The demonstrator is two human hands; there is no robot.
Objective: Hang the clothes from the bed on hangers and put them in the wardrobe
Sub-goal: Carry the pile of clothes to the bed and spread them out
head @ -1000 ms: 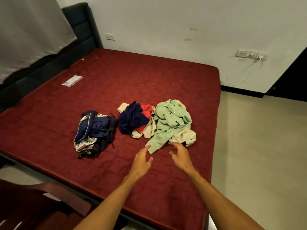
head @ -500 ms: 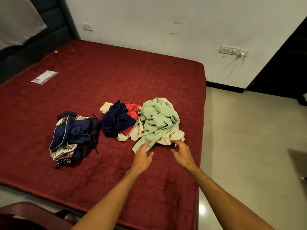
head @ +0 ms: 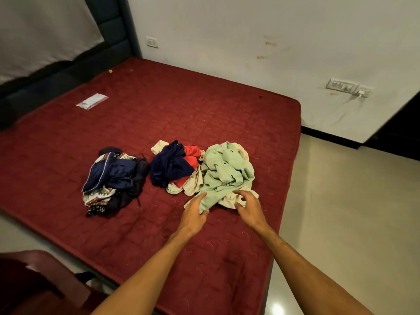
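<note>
Big red mattress (head: 159, 114) filling the view. Crumpled green shirt (head: 227, 173) near its 4 o'clock edge, navy-and-red heap (head: 172, 167) touching it at 9, dark patterned heap (head: 113, 178) further out at 9. Left hand (head: 194, 212) half open, thumb and fingers either side of the sleeve at 7. Right hand (head: 248, 205) spread loose over cream cloth (head: 228, 202) at 5. Tiny plastic packet (head: 92, 102) way off at 10

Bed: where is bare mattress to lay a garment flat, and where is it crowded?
Free: the far mattress between plastic packet and wall; the near strip left of the left hand. Crowded: mid-bed row of patterned pile, navy-red pile, green shirt.
</note>
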